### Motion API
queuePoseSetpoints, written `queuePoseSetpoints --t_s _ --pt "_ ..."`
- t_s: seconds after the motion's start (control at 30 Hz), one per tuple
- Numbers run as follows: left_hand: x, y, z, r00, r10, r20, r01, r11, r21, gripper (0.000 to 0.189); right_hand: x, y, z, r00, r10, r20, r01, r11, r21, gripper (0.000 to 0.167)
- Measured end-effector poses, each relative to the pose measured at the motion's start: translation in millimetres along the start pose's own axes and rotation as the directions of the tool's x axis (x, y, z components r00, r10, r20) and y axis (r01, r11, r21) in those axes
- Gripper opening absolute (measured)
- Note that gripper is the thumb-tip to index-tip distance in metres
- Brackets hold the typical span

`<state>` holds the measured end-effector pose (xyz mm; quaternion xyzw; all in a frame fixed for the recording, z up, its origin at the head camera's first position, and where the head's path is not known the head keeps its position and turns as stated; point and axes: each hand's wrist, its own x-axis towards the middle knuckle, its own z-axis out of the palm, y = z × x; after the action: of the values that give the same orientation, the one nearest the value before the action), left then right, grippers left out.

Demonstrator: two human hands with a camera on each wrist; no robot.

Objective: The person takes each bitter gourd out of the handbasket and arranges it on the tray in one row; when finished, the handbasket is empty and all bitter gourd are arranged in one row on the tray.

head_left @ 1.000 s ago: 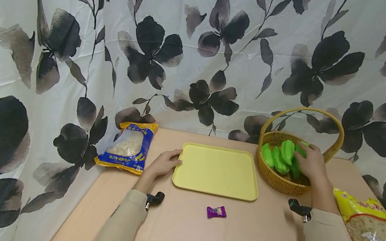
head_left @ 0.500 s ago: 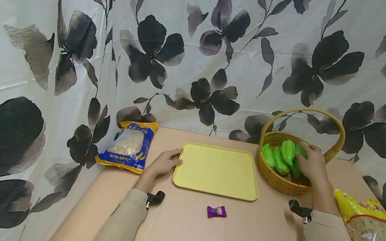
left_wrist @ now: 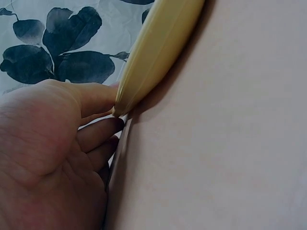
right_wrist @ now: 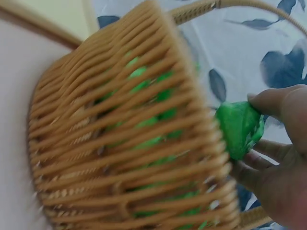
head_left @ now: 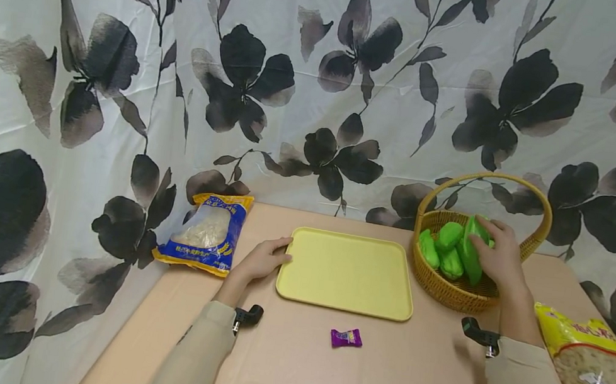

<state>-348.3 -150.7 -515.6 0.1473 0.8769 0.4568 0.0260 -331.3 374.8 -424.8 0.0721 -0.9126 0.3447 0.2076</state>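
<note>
In the head view, a wicker basket [head_left: 436,290] with a tall handle holds several glossy green peppers. My right hand [head_left: 500,255] reaches over its right side and grips one long green pepper [head_left: 470,248] between thumb and fingers. The right wrist view shows the end of that pepper [right_wrist: 239,128] above the rim, with the basket's wall [right_wrist: 129,129] hiding much of the rest. A pale yellow tray [head_left: 347,272] lies flat on the table. My left hand [head_left: 261,259] holds its left rim, thumb over the edge and fingers against the outer side [left_wrist: 158,52].
On the table [head_left: 298,375], a purple wrapped candy [head_left: 346,338] lies in front of the tray. A blue and yellow bag [head_left: 204,233] is at the back left, and a yellow food bag [head_left: 598,367] at the right edge. A floral cloth [head_left: 308,90] hangs behind.
My right hand has raised the long pepper slightly, tilting it more upright in the basket; neighbouring peppers have shifted. The left hand and tray stay in place.
</note>
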Motion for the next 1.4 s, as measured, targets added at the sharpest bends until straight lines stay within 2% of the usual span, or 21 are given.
queuePoseSetpoints --t_s 0.13,0.27,0.43,0.67,0.83,1.1,1.3,1.4 --pt "1.6 1.8 1.5 1.0 -0.003 -0.013 0.003 1.0 0.004 0.055 6.3 -12 -6 0.999 -0.014 -0.042 0.016 0.999 0.045 0.054" --pt "2.7 3.0 2.9 1.0 -0.01 -0.015 0.01 1.0 0.007 0.055 9.0 -22 -9 0.999 -0.005 -0.043 0.008 0.997 0.078 0.056" --pt "4.2 3.2 3.6 1.0 -0.027 -0.013 0.027 1.0 0.009 0.056 7.4 -34 -11 1.0 0.016 0.017 -0.018 0.992 0.126 0.061" --pt "4.3 2.3 2.7 1.0 -0.023 -0.014 0.023 1.0 0.009 0.056 0.4 -54 -13 0.988 -0.068 0.139 0.042 0.983 0.178 0.059" --pt "4.0 1.3 2.9 1.0 -0.007 -0.014 0.008 1.0 0.014 0.055 -7.2 -68 -12 0.981 -0.103 0.166 0.069 0.977 0.201 0.058" --pt "2.6 2.9 3.7 1.0 -0.021 -0.017 0.022 1.0 0.012 0.055 -12.9 -89 -1 0.988 -0.11 0.108 0.076 0.956 0.283 0.056" --pt "3.2 3.2 3.8 0.999 -0.039 -0.012 0.039 0.999 0.011 0.056 -9.8 -110 15 0.989 -0.137 0.054 0.106 0.918 0.383 0.055" --pt "3.9 3.0 3.9 0.999 -0.034 -0.009 0.034 0.999 0.009 0.056 -8.6 -118 27 0.988 -0.155 0.031 0.125 0.889 0.441 0.056"
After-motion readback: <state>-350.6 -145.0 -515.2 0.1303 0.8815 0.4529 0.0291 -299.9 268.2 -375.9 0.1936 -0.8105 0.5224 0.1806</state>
